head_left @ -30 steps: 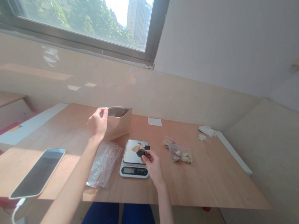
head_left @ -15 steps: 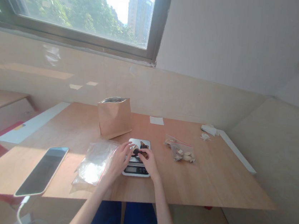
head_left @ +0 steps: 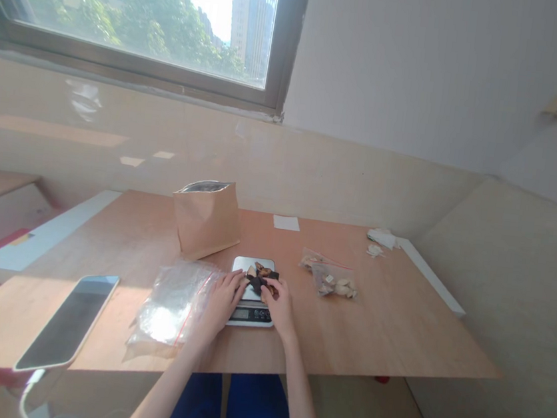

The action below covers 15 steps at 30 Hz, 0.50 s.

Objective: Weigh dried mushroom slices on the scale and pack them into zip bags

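Kraft pouch now stands by itself on the surface, L grip moved over half-open beside the scale, R grip pinching a dark chunk on its pan w/ pale bits.

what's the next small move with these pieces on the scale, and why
Probably lift both hands away from the kitchen scale for a moment. The right hand seems to touch the dark pieces on the platform, and the left hand sits at its edge, so any contact could throw off the reading.
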Each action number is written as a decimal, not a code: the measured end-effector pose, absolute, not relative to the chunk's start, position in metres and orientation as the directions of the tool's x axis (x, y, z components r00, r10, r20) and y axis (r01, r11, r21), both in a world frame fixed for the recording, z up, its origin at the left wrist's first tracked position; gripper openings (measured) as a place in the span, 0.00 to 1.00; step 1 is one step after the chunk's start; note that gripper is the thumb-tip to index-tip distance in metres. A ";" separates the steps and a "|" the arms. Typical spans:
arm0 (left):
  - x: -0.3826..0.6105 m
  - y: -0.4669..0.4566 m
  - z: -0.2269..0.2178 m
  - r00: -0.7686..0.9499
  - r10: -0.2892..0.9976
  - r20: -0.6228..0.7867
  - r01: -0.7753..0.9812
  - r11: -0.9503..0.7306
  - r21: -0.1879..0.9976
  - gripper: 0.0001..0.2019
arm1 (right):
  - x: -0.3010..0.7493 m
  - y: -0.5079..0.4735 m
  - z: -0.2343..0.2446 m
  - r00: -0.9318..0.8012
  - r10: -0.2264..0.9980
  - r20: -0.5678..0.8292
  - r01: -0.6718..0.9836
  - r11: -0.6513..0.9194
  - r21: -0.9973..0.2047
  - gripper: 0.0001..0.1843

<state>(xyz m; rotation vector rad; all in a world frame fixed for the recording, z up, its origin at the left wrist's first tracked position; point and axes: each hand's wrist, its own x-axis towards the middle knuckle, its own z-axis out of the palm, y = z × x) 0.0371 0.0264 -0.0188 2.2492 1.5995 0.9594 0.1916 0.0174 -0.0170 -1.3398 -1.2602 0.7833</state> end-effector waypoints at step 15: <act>0.049 0.014 -0.008 0.243 0.871 0.427 0.634 -0.476 0.610 0.21 | 0.190 0.013 -0.011 0.187 0.966 0.179 0.222 0.136 -0.965 0.14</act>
